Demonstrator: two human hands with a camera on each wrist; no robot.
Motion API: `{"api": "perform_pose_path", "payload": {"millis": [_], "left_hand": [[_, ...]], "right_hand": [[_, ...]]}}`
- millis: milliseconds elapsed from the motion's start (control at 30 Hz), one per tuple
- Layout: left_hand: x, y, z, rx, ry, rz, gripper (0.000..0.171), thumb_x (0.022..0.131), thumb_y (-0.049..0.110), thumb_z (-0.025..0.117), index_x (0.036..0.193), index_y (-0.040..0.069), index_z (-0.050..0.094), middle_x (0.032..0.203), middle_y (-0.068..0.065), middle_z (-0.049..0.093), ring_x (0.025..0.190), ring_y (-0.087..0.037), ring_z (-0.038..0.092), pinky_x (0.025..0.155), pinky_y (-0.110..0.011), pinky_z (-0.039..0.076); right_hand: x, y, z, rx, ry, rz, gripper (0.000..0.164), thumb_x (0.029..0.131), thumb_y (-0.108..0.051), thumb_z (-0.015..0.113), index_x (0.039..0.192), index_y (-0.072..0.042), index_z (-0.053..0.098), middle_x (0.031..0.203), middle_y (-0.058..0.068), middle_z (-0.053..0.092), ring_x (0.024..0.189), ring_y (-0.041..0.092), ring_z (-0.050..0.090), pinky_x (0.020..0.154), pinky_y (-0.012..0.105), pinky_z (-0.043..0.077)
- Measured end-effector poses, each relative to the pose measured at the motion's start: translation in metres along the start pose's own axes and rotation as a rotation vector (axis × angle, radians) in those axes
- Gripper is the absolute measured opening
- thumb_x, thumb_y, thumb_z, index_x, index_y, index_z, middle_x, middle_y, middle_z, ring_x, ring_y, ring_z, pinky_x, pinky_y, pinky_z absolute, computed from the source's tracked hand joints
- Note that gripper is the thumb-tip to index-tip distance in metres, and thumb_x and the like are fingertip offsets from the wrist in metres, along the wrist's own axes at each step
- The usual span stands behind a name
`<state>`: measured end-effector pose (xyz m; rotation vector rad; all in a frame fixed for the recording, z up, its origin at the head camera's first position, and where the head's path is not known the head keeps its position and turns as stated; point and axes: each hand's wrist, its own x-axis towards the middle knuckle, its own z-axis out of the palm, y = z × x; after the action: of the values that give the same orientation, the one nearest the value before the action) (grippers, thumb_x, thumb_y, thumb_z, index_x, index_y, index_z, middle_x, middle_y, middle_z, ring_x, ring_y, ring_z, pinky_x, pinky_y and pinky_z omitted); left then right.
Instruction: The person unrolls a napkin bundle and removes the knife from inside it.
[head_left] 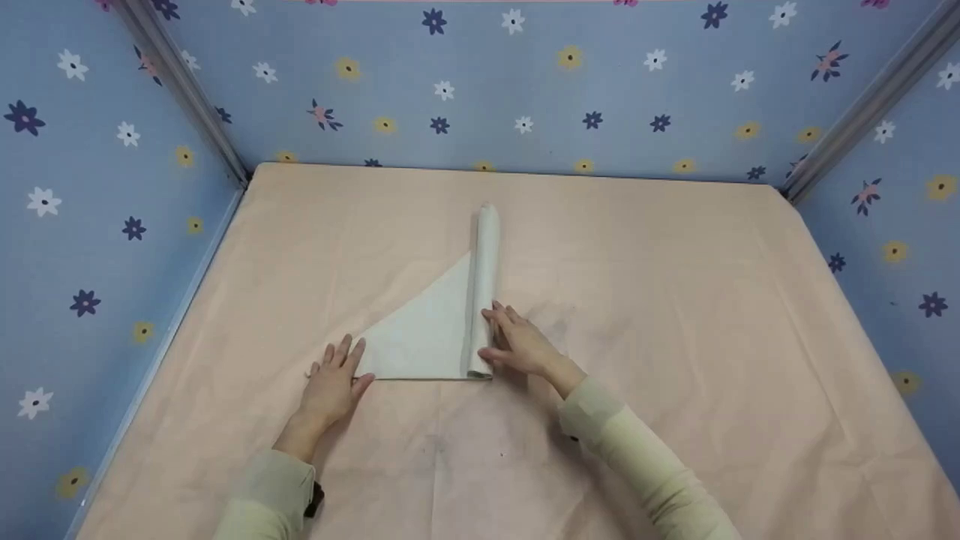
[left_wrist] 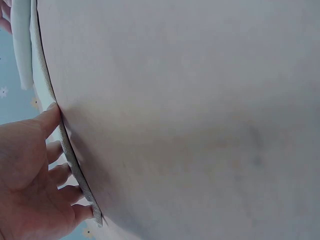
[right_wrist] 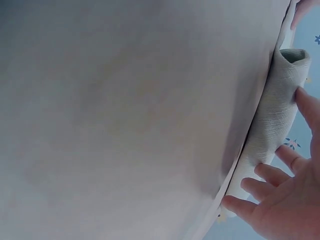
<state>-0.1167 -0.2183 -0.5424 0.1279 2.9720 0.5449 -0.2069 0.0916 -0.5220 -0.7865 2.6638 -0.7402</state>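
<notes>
A pale green-white cloth (head_left: 420, 330) lies on the table, folded to a triangle on its left side. Its right side is wound into a long narrow roll (head_left: 487, 277) that points away from me. My left hand (head_left: 330, 390) rests with spread fingers on the cloth's left corner, thumb by the near edge. My right hand (head_left: 529, 346) touches the near half of the roll from the right, its thumb and fingertips spaced along it. In the right wrist view the roll's hollow end (right_wrist: 295, 56) shows, and the fingers (right_wrist: 272, 175) lie fairly straight against its side.
A peach cover (head_left: 675, 300) with soft creases spreads over the table. Blue flowered panels (head_left: 510, 90) stand at the back and both sides, with grey metal posts (head_left: 184, 90) at the rear corners.
</notes>
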Motion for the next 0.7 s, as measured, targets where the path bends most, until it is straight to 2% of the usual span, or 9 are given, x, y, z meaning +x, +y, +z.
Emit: {"api": "perform_pose_path", "payload": {"millis": [433,700], "left_hand": [[0.000,0.001,-0.001,-0.010,-0.005,-0.008,0.060,0.091,0.030,0.049,0.138,0.001,0.026,0.142,-0.024,0.017,0.126,-0.047,0.013,0.095,-0.064,0.016],[-0.001,0.000,-0.001,-0.023,0.022,0.035,0.059,0.091,0.029,0.050,0.137,0.000,0.028,0.141,-0.025,0.019,0.124,-0.049,0.016,0.091,-0.066,0.019]], "right_hand": [[-0.003,-0.001,0.000,0.022,0.019,-0.022,0.068,0.084,-0.041,0.057,0.138,-0.012,0.028,0.145,0.012,0.019,0.130,0.031,0.020,0.103,0.043,0.023],[0.000,-0.010,0.004,-0.001,0.086,-0.095,0.066,0.085,-0.037,0.058,0.136,-0.004,0.033,0.142,0.019,0.023,0.130,0.030,0.022,0.103,0.040,0.025]]}}
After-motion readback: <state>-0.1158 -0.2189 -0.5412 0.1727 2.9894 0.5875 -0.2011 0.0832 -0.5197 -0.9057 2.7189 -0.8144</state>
